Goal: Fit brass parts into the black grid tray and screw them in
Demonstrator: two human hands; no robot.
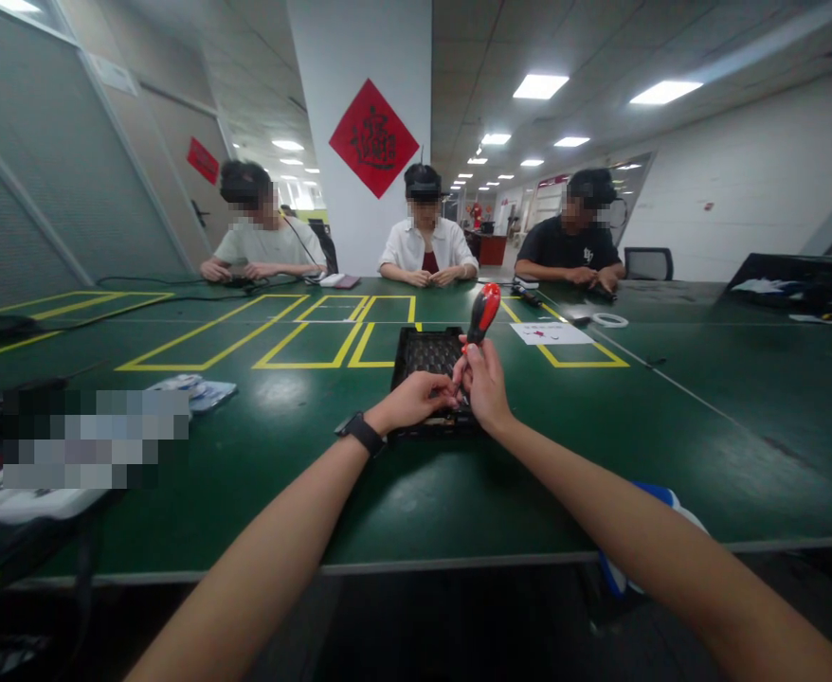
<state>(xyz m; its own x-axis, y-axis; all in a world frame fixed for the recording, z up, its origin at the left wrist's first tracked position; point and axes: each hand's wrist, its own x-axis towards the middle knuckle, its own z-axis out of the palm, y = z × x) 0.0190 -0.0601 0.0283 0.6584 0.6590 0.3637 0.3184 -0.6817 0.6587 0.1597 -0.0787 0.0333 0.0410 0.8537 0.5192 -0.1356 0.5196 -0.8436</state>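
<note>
My right hand (485, 384) is closed around a screwdriver (485, 311) with a red and black handle that points upward. Below it lies a black plastic case (426, 352) with a grid-like inside, flat on the green table. My left hand (420, 398), with a dark watch on its wrist, rests over the case's near part. Its fingertips are pinched together close to the screwdriver's lower end. Whatever sits between those fingertips is too small to make out, and the screwdriver's tip is hidden by my hands.
Yellow tape outlines (209, 333) mark the green table (302, 474). A white paper (551, 333) and a roll of tape (610, 321) lie beyond my right hand. White power strips (46, 502) and cables are at the left. Three people sit across the table.
</note>
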